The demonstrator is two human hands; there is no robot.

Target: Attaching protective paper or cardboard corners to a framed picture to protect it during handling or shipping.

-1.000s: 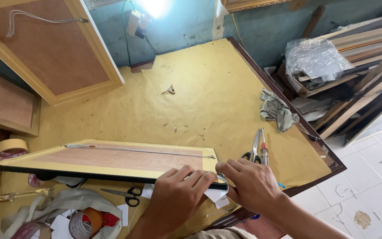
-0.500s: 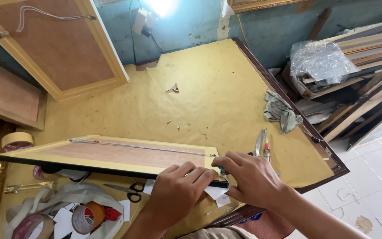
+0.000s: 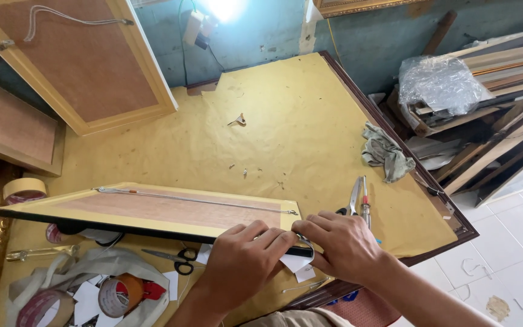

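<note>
A picture frame (image 3: pixel 152 212) lies back side up on the yellow paper-covered table (image 3: pixel 286 139), with a brown backing board, a black front edge and a hanging wire across it. My left hand (image 3: pixel 243 260) presses on the frame's near right corner. My right hand (image 3: pixel 343 245) pinches a small white paper piece (image 3: pixel 295 263) against that same corner. Both hands touch each other at the fingertips.
Scissors (image 3: pixel 174 257), tape rolls (image 3: pixel 113 295) and paper scraps lie at the near left. Pliers and a screwdriver (image 3: pixel 359 197) rest right of my hands, a grey rag (image 3: pixel 385 151) beyond. Another frame (image 3: pixel 86 66) leans at the back left; wood mouldings (image 3: pixel 503 121) are stacked right.
My hands have stayed at the frame's right corner, with the fingers shifting slightly on the white paper. The view has drifted a little; the frame has not moved.
</note>
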